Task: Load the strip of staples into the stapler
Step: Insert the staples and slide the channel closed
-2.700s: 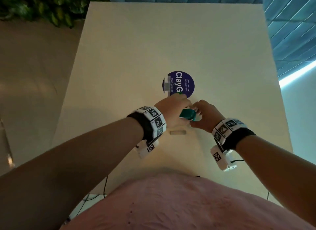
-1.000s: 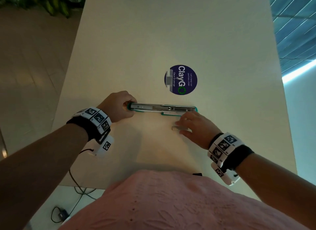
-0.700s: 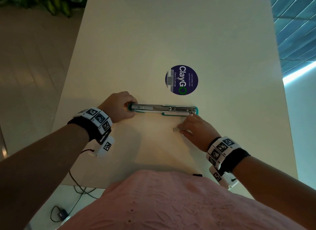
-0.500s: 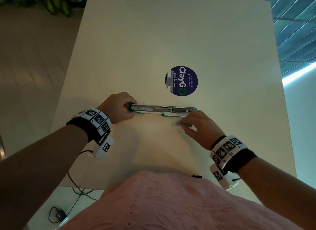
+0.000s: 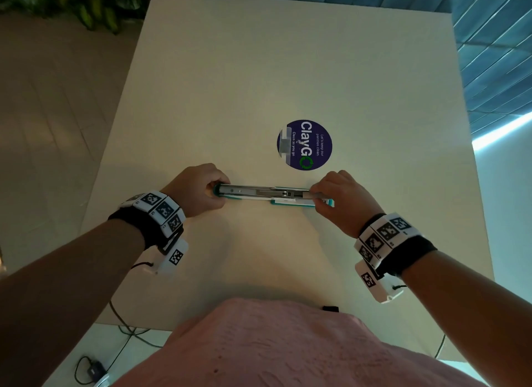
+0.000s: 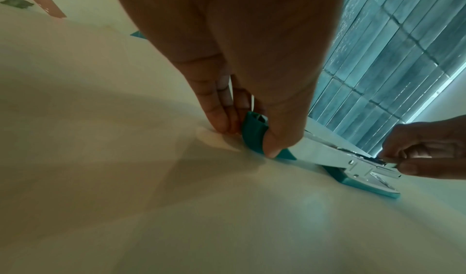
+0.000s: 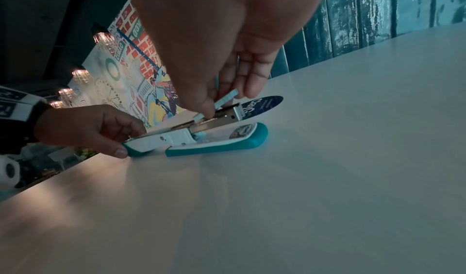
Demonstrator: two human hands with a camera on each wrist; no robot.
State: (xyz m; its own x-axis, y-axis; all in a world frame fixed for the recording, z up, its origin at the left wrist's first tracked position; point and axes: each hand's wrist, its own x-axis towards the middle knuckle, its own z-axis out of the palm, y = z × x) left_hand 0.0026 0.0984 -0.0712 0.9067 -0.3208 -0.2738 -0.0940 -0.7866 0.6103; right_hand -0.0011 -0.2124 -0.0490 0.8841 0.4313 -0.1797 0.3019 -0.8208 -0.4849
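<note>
The left hand (image 5: 198, 189) is gripping the opened teal-and-white plastic stapler (image 5: 259, 193); the right hand (image 5: 342, 199) is pinching the pale metal staple strip (image 7: 225, 99) over its tray.

The right hand (image 5: 342, 202) covers the stapler's (image 5: 259, 193) front end. The sticker's (image 5: 304, 144) left patch is blurred

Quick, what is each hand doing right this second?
Left hand: fingers and thumb curled round the teal end of the opened stapler, holding it on the table.
Right hand: pinching the strip of staples over the stapler's metal channel.
</note>
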